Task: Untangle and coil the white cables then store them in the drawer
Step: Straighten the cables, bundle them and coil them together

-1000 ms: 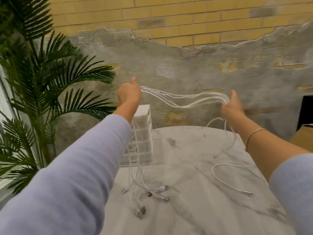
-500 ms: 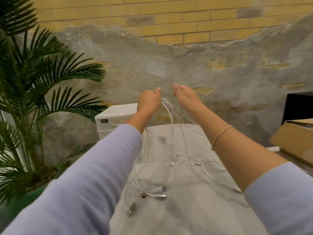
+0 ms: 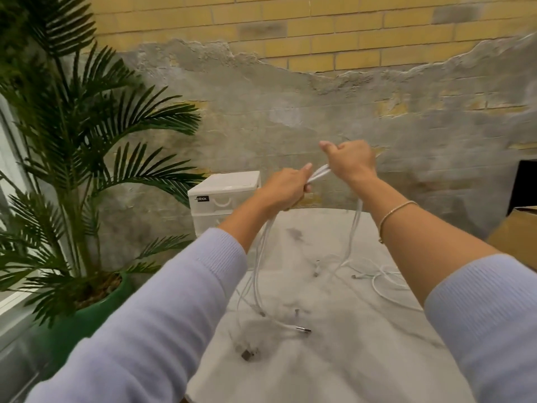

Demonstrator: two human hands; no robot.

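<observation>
Hands brought together since half second ago. White cables (image 3: 318, 173) gripped as short bundle between clenched left hand (image 3: 283, 189) and right hand (image 3: 350, 164), held high so loose ends hang onto table (image 3: 334, 367); drawer unit (image 3: 223, 199) shut.

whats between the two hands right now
In the head view, a short bundle of white cables bridges the left hand and right hand; both grip it.

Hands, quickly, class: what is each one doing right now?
Left hand: closed, gripping the white cables.
Right hand: closed, gripping the same cables higher up.
</observation>
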